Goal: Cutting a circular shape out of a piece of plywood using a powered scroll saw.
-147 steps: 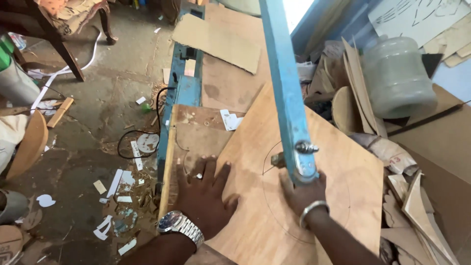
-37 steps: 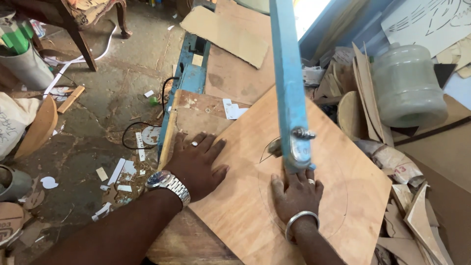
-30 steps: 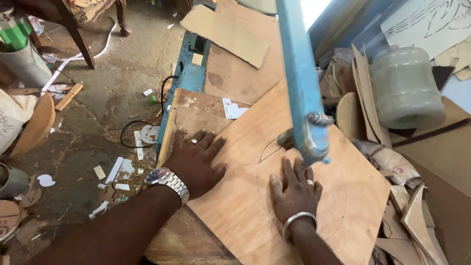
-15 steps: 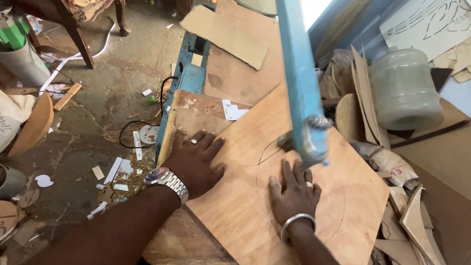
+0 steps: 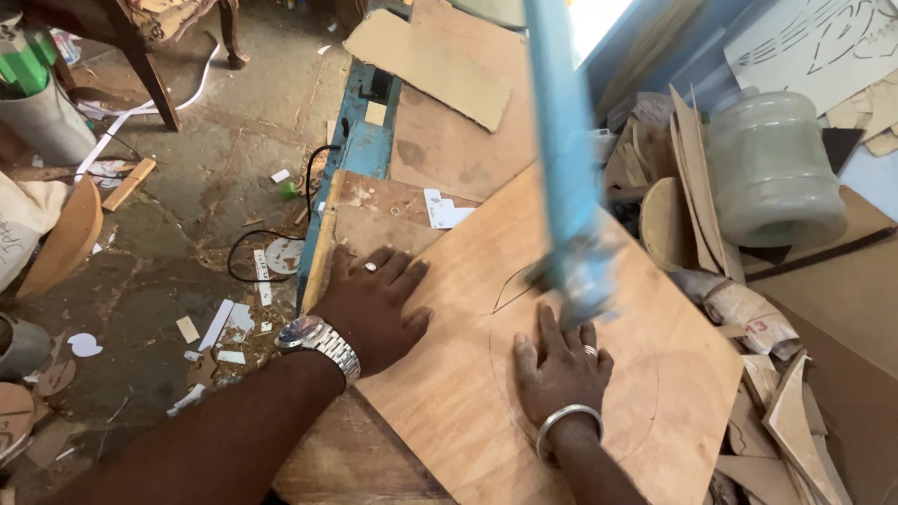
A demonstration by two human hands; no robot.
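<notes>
Both your hands lie flat, fingers apart: left hand (image 5: 374, 304) on the plywood sheet (image 5: 561, 374) edge, right hand (image 5: 559, 367) just below the blue saw arm (image 5: 566, 168). Cutting the pencilled curve looks underway; feeding needs slow, steady turning.

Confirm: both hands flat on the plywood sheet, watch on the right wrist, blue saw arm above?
Not quite. The head view shows the watch on the left wrist; the right wrist has a plain bangle. Both hands, left hand and right hand, lie flat on the plywood sheet under the blue saw arm.

dusty stone floor (image 5: 187, 215) littered with scraps, dark wooden chair legs (image 5: 150, 79), blue wall (image 5: 673, 56)
</notes>
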